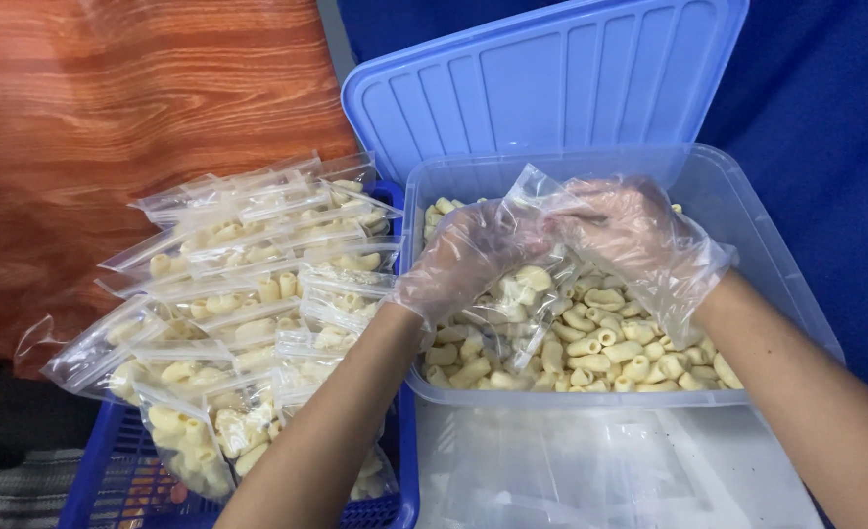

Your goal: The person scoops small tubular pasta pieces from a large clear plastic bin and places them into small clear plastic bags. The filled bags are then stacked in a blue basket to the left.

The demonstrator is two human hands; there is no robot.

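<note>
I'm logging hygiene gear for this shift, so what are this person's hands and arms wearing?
Both the left hand and the right hand wear loose, crinkled, see-through plastic gloves that end at the wrists. The forearms are bare, with no sleeves, watch or jewellery in view.

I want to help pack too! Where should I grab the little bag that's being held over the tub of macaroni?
Probably pinch the small clear bag at its top edge, coming from above. The left hand and right hand both grip it there, and the macaroni hangs lower down, so the top looks flat and empty. The clear tub walls block the sides.
</note>
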